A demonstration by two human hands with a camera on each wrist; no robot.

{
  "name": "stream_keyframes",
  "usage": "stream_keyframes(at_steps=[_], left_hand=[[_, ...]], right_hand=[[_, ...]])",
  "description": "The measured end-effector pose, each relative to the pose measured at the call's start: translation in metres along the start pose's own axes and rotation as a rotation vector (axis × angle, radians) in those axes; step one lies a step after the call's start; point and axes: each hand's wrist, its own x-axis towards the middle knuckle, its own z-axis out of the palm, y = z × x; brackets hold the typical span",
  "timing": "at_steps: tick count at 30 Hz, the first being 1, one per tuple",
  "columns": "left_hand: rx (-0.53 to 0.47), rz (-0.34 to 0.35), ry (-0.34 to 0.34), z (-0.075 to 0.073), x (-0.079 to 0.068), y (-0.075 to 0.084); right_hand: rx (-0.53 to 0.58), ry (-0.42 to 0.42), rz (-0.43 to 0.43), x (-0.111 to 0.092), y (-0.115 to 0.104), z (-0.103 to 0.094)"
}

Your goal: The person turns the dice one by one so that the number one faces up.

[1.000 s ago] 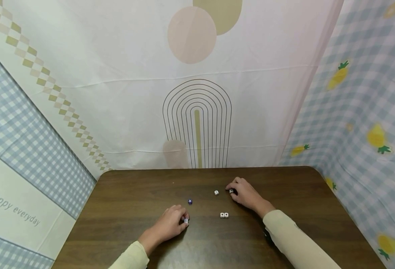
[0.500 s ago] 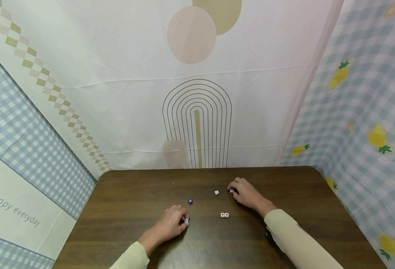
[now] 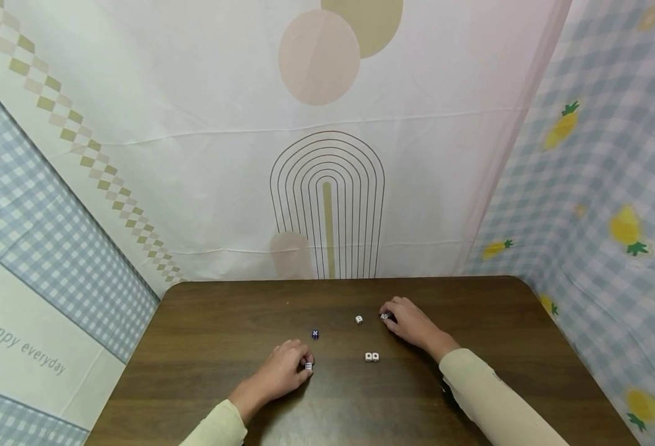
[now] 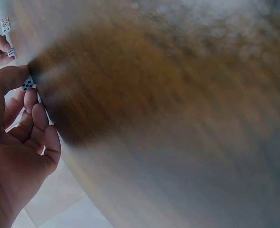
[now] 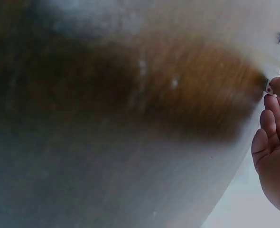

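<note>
Pinching half-hidden die (image 3: 384, 316), right hand (image 3: 408, 321)

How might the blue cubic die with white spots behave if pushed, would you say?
The blue die would probably slide under a gentle push, as the brown wood-grained table looks smooth. Its small size suggests little weight, and flat faces should discourage rolling.

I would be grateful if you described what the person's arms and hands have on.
The left sleeve and right sleeve are pale cream-yellow, reaching close to the wrists. The left hand and right hand are bare, without gloves. A dark patch beneath the right sleeve is too unclear to identify.
</note>
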Motion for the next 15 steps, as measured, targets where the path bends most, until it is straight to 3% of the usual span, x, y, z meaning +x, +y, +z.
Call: stream_keyframes(at_steps=[15], left_hand=[[-0.001, -0.004, -0.008, 0.0003, 0.0000, -0.0002]], right_hand=[[-0.002, 0.075, -0.001, -0.0018, 0.0003, 0.0047]])
